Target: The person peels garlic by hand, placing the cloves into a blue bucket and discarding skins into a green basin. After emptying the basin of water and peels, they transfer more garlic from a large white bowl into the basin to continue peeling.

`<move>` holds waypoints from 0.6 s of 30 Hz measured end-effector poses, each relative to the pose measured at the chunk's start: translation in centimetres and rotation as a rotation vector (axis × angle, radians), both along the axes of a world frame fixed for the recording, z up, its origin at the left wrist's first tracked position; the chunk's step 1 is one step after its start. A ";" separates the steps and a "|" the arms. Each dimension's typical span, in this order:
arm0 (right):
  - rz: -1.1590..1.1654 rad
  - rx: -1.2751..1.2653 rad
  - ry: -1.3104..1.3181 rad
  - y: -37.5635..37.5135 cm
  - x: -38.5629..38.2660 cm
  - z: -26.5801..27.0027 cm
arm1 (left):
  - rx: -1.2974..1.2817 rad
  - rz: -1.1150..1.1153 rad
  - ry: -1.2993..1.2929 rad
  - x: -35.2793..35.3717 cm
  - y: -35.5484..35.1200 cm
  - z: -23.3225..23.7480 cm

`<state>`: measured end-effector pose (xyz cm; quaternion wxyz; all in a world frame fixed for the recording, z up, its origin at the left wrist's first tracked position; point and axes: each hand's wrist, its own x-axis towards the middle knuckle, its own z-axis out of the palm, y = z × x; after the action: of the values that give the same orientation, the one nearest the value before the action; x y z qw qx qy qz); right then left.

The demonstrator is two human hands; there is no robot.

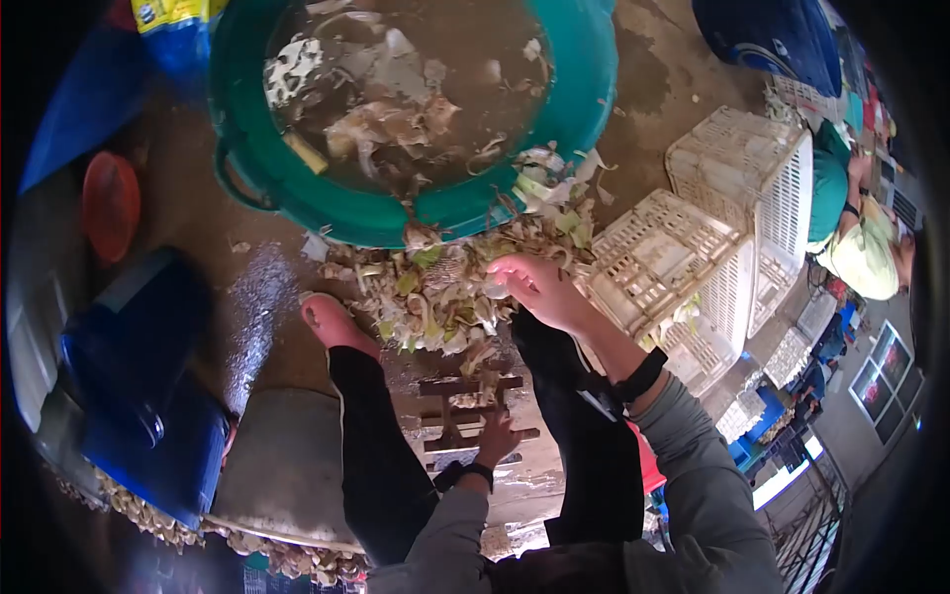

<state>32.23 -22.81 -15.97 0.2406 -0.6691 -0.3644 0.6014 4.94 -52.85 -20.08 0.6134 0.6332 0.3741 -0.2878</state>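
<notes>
My right hand [542, 290] is above the right side of a pile of leafy vegetable trimmings [435, 297]. Its fingers are curled in, and a small pale piece shows at the fingertips, too small to name. Lower down, between my knees, my left hand [497, 438] is at a small slatted wooden stand [450, 434], with thumb and a finger apart. I see nothing held in it. Pale, stringy scraps [482, 354] hang over the stand's far end, just beyond this hand.
A large green tub [584, 89] of murky water and floating scraps stands ahead. White plastic crates [673, 257] are stacked at right. On the left are an orange-red basin [111, 206] and blue containers [148, 436]. Another person [856, 233] is at far right. Pink footwear [336, 325] is beside the pile.
</notes>
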 end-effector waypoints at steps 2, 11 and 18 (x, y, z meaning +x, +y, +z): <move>0.044 0.054 0.013 2.6 0.1 0.4 | 0.253 0.722 -0.003 6.5 13.7 2.9; 0.114 0.746 -0.895 25.2 7.8 -7.7 | 1.244 0.569 -0.054 12.4 65.2 -5.0; 0.053 0.817 -1.157 39.3 8.3 -14.3 | 1.432 0.321 -0.134 13.4 74.1 -12.2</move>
<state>40.50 16.52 -30.22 0.2252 -0.7283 -0.6464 -0.0298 18.30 21.25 -32.33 0.1057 0.8324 0.5200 0.1599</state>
